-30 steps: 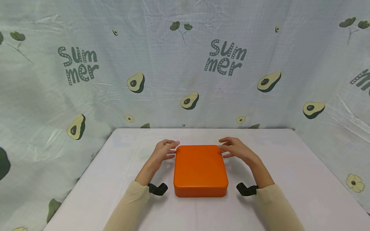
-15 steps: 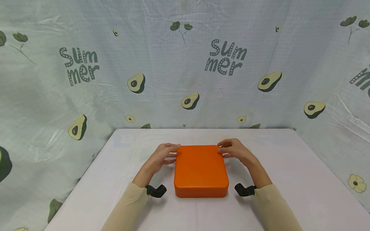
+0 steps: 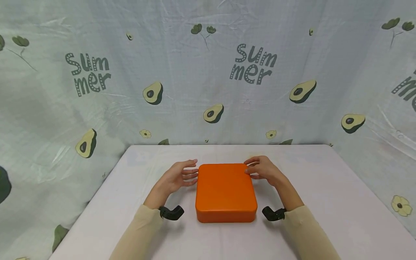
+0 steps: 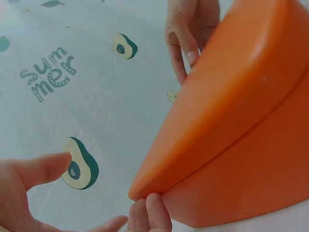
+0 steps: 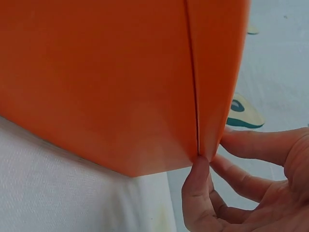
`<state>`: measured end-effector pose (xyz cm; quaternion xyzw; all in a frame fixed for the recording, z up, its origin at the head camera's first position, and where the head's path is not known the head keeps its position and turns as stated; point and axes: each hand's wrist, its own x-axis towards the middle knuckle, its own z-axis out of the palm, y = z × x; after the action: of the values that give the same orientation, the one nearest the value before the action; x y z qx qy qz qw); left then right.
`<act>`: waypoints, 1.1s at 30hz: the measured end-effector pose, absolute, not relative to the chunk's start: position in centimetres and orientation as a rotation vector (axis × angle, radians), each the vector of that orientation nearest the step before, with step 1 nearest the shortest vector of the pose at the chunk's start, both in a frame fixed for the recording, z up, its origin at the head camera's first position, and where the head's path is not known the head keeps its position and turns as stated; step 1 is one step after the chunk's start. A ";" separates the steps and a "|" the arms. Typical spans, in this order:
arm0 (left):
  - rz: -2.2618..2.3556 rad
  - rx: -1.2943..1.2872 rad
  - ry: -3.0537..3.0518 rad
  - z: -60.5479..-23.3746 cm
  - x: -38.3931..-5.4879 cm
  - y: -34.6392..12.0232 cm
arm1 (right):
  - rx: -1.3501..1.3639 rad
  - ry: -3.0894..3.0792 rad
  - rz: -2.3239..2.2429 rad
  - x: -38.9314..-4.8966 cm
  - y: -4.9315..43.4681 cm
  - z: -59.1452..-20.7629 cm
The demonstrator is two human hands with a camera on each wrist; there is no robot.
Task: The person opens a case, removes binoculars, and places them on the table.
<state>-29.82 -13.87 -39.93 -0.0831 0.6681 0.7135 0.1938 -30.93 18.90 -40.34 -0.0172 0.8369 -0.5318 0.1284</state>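
Observation:
A square orange box (image 3: pixel 225 191) with rounded corners lies on the white table. Its lid (image 5: pixel 217 72) meets the base (image 5: pixel 106 96) along a thin seam seen in both wrist views. My left hand (image 3: pixel 175 177) is at the far left corner. In the left wrist view its fingertips (image 4: pixel 157 208) touch the box near the seam, while the thumb (image 4: pixel 46 169) stands well away. At the far right corner my right hand (image 3: pixel 264 171) pinches the lid's edge, thumb (image 5: pixel 260 145) on top and a fingertip (image 5: pixel 198 174) at the seam.
The white tabletop (image 3: pixel 305 187) surrounds the box. A cloth (image 3: pixel 182 65) printed with avocados and lettering hangs behind and beside the table. A black wrist camera sits on each wrist, the left camera (image 3: pixel 172 213) and the right camera (image 3: pixel 273 213).
The left thumb came down to the box's top corner half a second ago and is now lifted off, with the hand slightly further left. The right hand closed in on its corner. The box stays put.

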 end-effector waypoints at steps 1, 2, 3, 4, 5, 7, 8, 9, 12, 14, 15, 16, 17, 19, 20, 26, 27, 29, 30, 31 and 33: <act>2.018 -0.242 1.854 -39.9 -29.8 -14.0 | -0.037 2.433 -1.549 -30.9 18.9 -40.4; 2.032 -0.249 1.836 -39.9 -29.8 -14.0 | -0.028 2.432 -1.551 -30.9 18.8 -40.4; 2.041 -0.255 1.823 -40.0 -29.8 -14.1 | -0.016 2.429 -1.555 -31.0 18.8 -40.4; 2.048 -0.259 1.813 -40.0 -29.8 -14.1 | -0.005 2.426 -1.559 -31.0 18.8 -40.5; 2.050 -0.264 1.810 -40.0 -29.8 -14.1 | 0.004 2.425 -1.562 -31.1 18.9 -40.5; 2.052 -0.271 1.805 -40.0 -29.8 -14.1 | 0.005 2.422 -1.562 -31.1 18.9 -40.5; 2.052 -0.272 1.805 -40.0 -29.9 -14.1 | 0.006 2.421 -1.562 -31.1 18.9 -40.6; 2.054 -0.273 1.801 -40.0 -29.9 -14.0 | 0.007 2.421 -1.562 -31.2 18.9 -40.6; 2.074 -0.279 1.778 -40.2 -29.9 -13.8 | 0.015 2.422 -1.559 -31.2 18.9 -40.7; 2.080 -0.281 1.777 -40.5 -30.0 -13.7 | 0.024 2.422 -1.557 -31.2 18.9 -40.6; 2.078 -0.282 1.784 -40.6 -30.1 -13.6 | 0.027 2.423 -1.555 -31.3 18.8 -40.6; 2.075 -0.280 1.797 -40.7 -30.1 -13.5 | 0.030 2.423 -1.552 -31.3 18.8 -40.6; 2.069 -0.276 1.811 -40.8 -30.2 -13.4 | 0.032 2.421 -1.550 -31.3 18.8 -40.6; 2.050 -0.263 1.849 -41.0 -30.2 -13.3 | 0.029 2.419 -1.546 -31.3 18.8 -40.5; 2.044 -0.256 1.862 -41.1 -30.2 -13.3 | 0.025 2.419 -1.542 -31.3 18.8 -40.5; 2.036 -0.258 1.896 -41.3 -30.0 -13.1 | 0.006 2.401 -1.503 -31.1 18.9 -40.3; 2.035 -0.261 1.903 -41.4 -30.0 -13.0 | 0.009 2.398 -1.498 -31.1 18.9 -40.3; 2.028 -0.264 1.922 -41.3 -30.0 -12.9 | 0.011 2.403 -1.480 -31.0 18.9 -40.2; 2.027 -0.262 1.928 -41.3 -30.0 -12.9 | 0.012 2.408 -1.470 -31.0 18.9 -40.1; 2.027 -0.263 1.929 -41.3 -30.0 -12.9 | 0.007 2.415 -1.459 -30.9 18.9 -40.1; 2.029 -0.259 1.926 -41.3 -30.1 -12.8 | -0.009 2.438 -1.429 -30.8 18.9 -40.0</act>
<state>-30.07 -12.83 -41.34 -0.0909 0.6761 0.7123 0.1652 -30.76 18.91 -39.97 -0.0032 0.8519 -0.4995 0.1573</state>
